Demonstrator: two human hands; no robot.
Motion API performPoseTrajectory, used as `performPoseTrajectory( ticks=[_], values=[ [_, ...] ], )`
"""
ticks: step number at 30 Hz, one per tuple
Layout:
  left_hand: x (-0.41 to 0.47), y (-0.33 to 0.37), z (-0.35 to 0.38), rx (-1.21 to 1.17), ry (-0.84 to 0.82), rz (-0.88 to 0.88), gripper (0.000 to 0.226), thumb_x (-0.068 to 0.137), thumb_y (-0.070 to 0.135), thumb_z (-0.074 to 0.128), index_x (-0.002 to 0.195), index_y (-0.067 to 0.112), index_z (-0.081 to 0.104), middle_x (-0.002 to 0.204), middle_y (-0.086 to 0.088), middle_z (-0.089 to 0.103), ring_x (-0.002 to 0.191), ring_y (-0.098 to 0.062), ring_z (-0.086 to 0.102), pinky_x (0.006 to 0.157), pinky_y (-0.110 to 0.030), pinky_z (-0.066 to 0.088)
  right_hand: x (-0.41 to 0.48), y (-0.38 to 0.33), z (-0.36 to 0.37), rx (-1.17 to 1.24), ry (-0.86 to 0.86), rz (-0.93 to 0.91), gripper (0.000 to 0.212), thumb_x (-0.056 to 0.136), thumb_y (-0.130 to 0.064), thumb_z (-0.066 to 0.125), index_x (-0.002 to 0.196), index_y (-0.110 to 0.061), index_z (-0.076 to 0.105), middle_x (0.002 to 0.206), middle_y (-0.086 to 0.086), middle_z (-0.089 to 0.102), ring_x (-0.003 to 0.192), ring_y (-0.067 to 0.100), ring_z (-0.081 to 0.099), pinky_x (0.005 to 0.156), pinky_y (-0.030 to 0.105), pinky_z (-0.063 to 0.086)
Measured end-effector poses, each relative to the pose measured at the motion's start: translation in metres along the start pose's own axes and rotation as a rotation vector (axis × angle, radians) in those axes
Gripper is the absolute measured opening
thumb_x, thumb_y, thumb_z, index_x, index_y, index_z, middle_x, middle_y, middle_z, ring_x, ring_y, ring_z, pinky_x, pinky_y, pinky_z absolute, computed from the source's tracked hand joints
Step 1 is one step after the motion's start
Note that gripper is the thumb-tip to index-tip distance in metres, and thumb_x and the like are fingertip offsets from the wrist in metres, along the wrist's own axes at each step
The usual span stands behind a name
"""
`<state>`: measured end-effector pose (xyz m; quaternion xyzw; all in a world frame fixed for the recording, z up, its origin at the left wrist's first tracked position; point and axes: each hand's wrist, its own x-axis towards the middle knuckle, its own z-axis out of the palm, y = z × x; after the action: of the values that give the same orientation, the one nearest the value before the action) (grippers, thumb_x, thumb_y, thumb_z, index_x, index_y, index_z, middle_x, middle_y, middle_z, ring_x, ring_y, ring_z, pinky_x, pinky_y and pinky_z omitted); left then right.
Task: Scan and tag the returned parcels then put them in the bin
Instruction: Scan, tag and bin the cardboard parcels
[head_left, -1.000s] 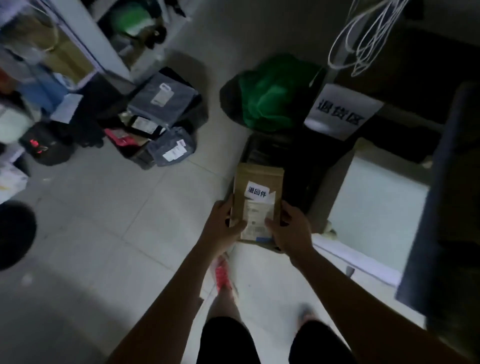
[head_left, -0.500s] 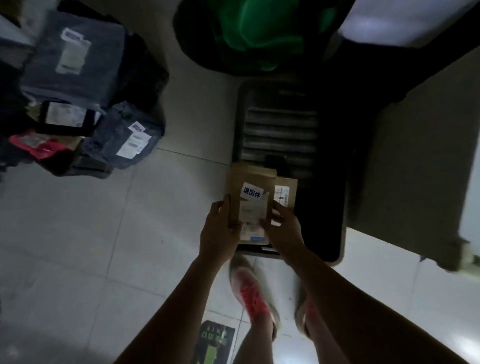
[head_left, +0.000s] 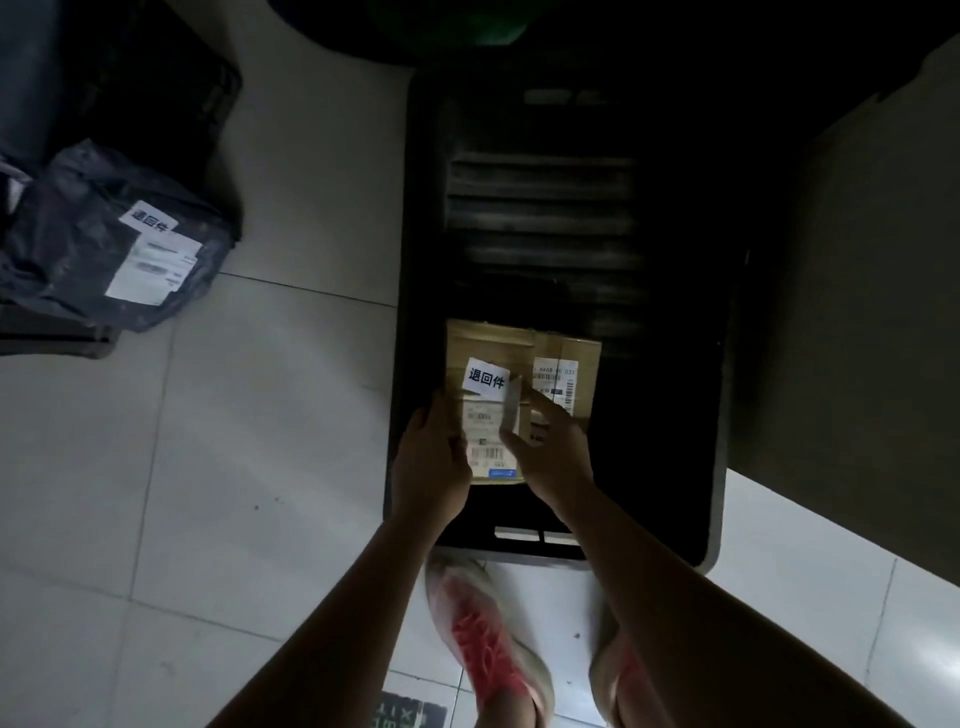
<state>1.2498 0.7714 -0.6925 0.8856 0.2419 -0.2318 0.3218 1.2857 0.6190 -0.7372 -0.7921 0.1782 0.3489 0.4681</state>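
We look straight down on a brown cardboard parcel (head_left: 488, 343) that is grasped by both hands above the near end of a black bin (head_left: 397, 364). The left hand (head_left: 431, 462) grips the parcel's left edge, its thumb lying on the top face beside the printed shipping label (head_left: 485, 441) and its fingers hidden beneath. The right hand (head_left: 550, 457) holds the right edge, thumb and forefinger spread on the top face just beside a strip of paper (head_left: 511, 410) that curls up off the label. So the parcel sits between the two hands, its near half covered by them and its far half reaching away from the wrists. A white tag (head_left: 487, 379) with bold dark characters is stuck slantwise across the middle of the parcel, just beyond the fingertips. We cannot tell whether the parcel rests on anything or hangs free in the grip. Just to its right, partly covered by it and by the right hand, a second brown parcel (head_left: 576, 353) with a barcode label lies inside the bin, whose ribbed dark bottom shows beyond both. Well apart, at the left, a grey plastic mailer (head_left: 78, 260) lies on the pale tiled floor (head_left: 260, 441), with its own white tag (head_left: 149, 221) above a shipping label. Below the forearms we see two red and white shoes (head_left: 488, 639) standing close to the bin's near wall.
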Motion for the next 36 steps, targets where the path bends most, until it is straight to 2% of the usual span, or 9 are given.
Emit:
performPoseTrajectory(
  ticks=[4, 9, 12, 15, 18, 20, 25, 33, 36],
  values=[
    [0.013, -0.003, 0.017, -0.154, -0.132, -0.017, 0.057, 0.099, 0.013, 0.060, 0.150, 0.025, 0.038, 0.133, 0.001, 0.060, 0.119, -0.017, 0.063, 0.077, -0.017, 0.057, 0.001, 0.003, -0.016, -0.107, 0.129, -0.056, 0.058, 0.080, -0.022, 0.085, 0.133, -0.022, 0.062, 0.127, 0.000, 0.066, 0.108, 0.017, 0.068, 0.090, 0.033, 0.059],
    [0.018, 0.007, 0.050, -0.260, -0.275, -0.022, 0.081, 0.088, 0.000, 0.069, 0.149, 0.042, 0.035, 0.118, 0.023, 0.054, 0.107, 0.009, 0.051, 0.068, 0.003, 0.044, 0.005, 0.024, -0.045, -0.283, 0.202, -0.073, 0.052, 0.084, -0.020, 0.081, 0.132, -0.017, 0.062, 0.120, 0.004, 0.066, 0.103, 0.021, 0.068, 0.088, 0.037, 0.059],
    [0.026, 0.010, 0.061, -0.192, -0.172, -0.055, 0.076, 0.085, -0.001, 0.071, 0.148, 0.032, 0.045, 0.125, 0.006, 0.066, 0.116, -0.011, 0.063, 0.082, -0.010, 0.050, 0.014, 0.033, -0.053, -0.355, 0.116, -0.063, 0.052, 0.087, -0.012, 0.075, 0.136, -0.012, 0.058, 0.121, 0.010, 0.066, 0.105, 0.029, 0.068, 0.087, 0.045, 0.059],
    [0.023, 0.008, 0.050, -0.108, -0.287, -0.083, 0.090, 0.085, 0.006, 0.077, 0.156, 0.034, 0.029, 0.136, -0.003, 0.061, 0.125, -0.021, 0.060, 0.099, -0.035, 0.054, 0.012, 0.031, -0.047, -0.475, 0.052, -0.034, 0.039, 0.099, -0.012, 0.056, 0.137, -0.020, 0.056, 0.118, 0.012, 0.069, 0.104, 0.033, 0.067, 0.083, 0.045, 0.059],
    [0.012, 0.008, 0.024, 0.077, -0.364, 0.012, 0.098, 0.082, 0.019, 0.081, 0.158, 0.035, 0.021, 0.139, -0.003, 0.058, 0.128, -0.022, 0.056, 0.098, -0.031, 0.051, -0.005, 0.016, -0.047, -0.477, -0.005, -0.003, 0.042, 0.095, -0.005, 0.056, 0.133, -0.022, 0.057, 0.117, 0.011, 0.070, 0.104, 0.032, 0.068, 0.083, 0.045, 0.060],
    [0.001, 0.019, -0.002, 0.139, -0.300, 0.066, 0.088, 0.084, 0.022, 0.079, 0.155, 0.033, 0.029, 0.140, -0.002, 0.059, 0.129, -0.023, 0.056, 0.092, -0.026, 0.047, -0.023, -0.002, -0.055, -0.511, -0.014, -0.016, 0.039, 0.092, -0.005, 0.060, 0.129, -0.019, 0.059, 0.119, 0.009, 0.069, 0.107, 0.030, 0.068, 0.086, 0.041, 0.059],
    [-0.043, 0.078, -0.088, 0.318, -0.107, 0.158, 0.064, 0.092, 0.028, 0.069, 0.148, 0.029, 0.037, 0.143, 0.002, 0.054, 0.126, -0.023, 0.058, 0.093, -0.037, 0.052, -0.092, -0.093, -0.098, -0.640, 0.033, -0.103, 0.035, 0.095, -0.024, 0.062, 0.130, -0.027, 0.058, 0.124, 0.001, 0.063, 0.110, 0.026, 0.066, 0.083, 0.039, 0.058],
    [-0.165, 0.233, -0.281, 0.605, 0.156, 0.358, 0.059, 0.097, 0.037, 0.054, 0.150, 0.023, 0.033, 0.148, -0.002, 0.044, 0.129, -0.022, 0.048, 0.103, -0.040, 0.045, -0.269, -0.274, -0.229, -0.807, 0.203, -0.215, 0.057, 0.087, -0.020, 0.064, 0.142, -0.031, 0.050, 0.156, -0.008, 0.040, 0.136, 0.021, 0.047, 0.104, 0.038, 0.046],
    [-0.225, 0.297, -0.346, 0.660, 0.243, 0.467, 0.058, 0.097, 0.036, 0.052, 0.150, 0.021, 0.034, 0.144, -0.005, 0.046, 0.126, -0.026, 0.049, 0.099, -0.042, 0.046, -0.352, -0.330, -0.278, -0.797, 0.298, -0.249, 0.053, 0.085, -0.022, 0.065, 0.136, -0.031, 0.052, 0.149, -0.004, 0.046, 0.133, 0.024, 0.049, 0.101, 0.039, 0.046]
  ],
)
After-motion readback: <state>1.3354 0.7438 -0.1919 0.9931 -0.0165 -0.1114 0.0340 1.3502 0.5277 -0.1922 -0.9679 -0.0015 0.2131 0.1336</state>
